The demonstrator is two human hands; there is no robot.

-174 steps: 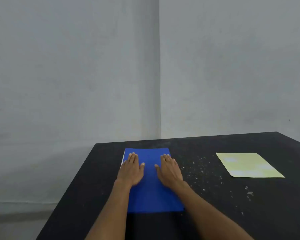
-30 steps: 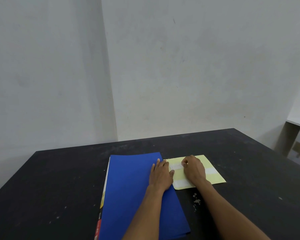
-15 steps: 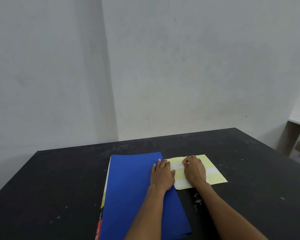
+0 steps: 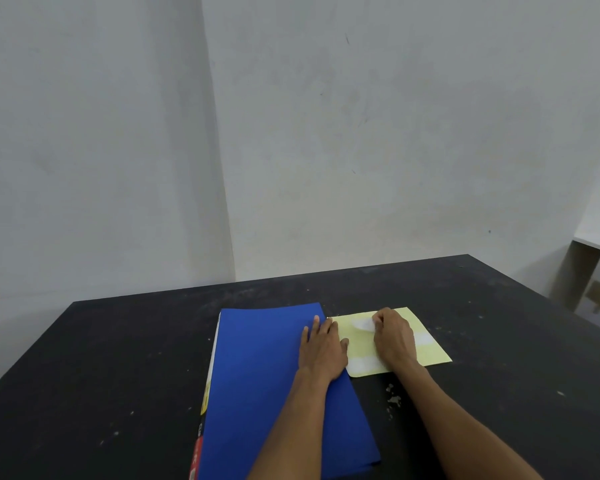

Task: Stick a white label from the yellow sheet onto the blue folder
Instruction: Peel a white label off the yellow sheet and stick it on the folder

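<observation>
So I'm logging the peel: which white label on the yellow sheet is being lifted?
The far label, pinched by the right hand and curling up; the others lie flat on the yellow sheet.

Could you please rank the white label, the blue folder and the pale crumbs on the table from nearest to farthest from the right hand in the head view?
1. White label: at the right hand's fingertips, on the yellow sheet.
2. Pale crumbs: beside the forearm, towards the camera.
3. Blue folder: to the left, under the left hand.

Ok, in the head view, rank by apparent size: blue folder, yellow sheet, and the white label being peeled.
1. blue folder, largest, though it lies nearer the camera.
2. yellow sheet, partly covered by the right hand.
3. white label, smallest.
</observation>
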